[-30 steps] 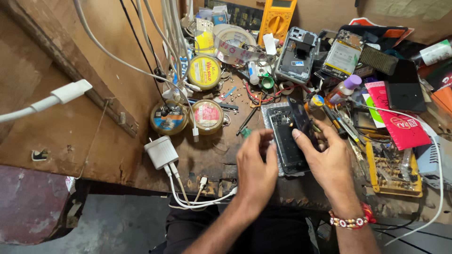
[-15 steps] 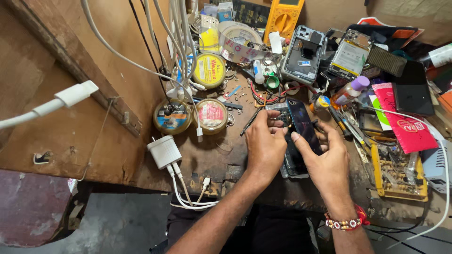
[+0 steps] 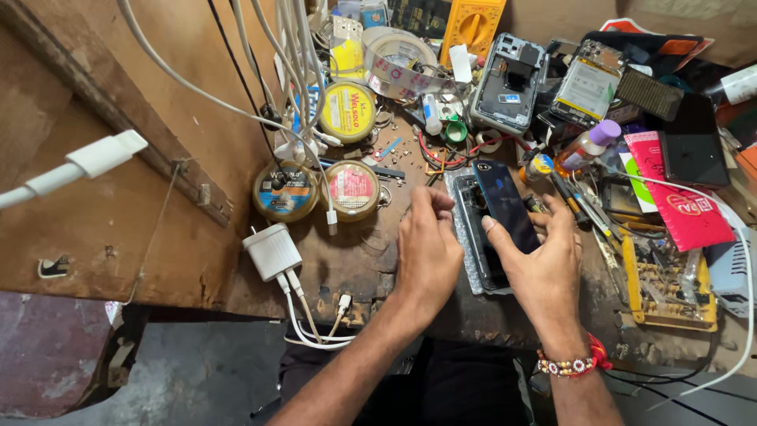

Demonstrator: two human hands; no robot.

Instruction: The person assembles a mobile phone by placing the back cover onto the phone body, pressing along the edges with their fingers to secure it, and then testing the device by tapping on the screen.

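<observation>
The right hand [image 3: 544, 260] has lifted the dark panel [image 3: 509, 207] off the phone [image 3: 473, 237] on the desk [image 3: 363, 260], gripping it tilted, while the left hand [image 3: 427, 252], seemingly curled and empty, steadies the frame's edge.

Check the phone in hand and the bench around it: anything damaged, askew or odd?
The dark back cover in the right hand sits lifted and tilted off the phone body, not flush. Two other opened phones lie gutted behind. Nothing looks spilled.

dark blue phone cover [image 3: 509, 207], yellow round tin [image 3: 348, 112], white charger [image 3: 272, 251]
</observation>
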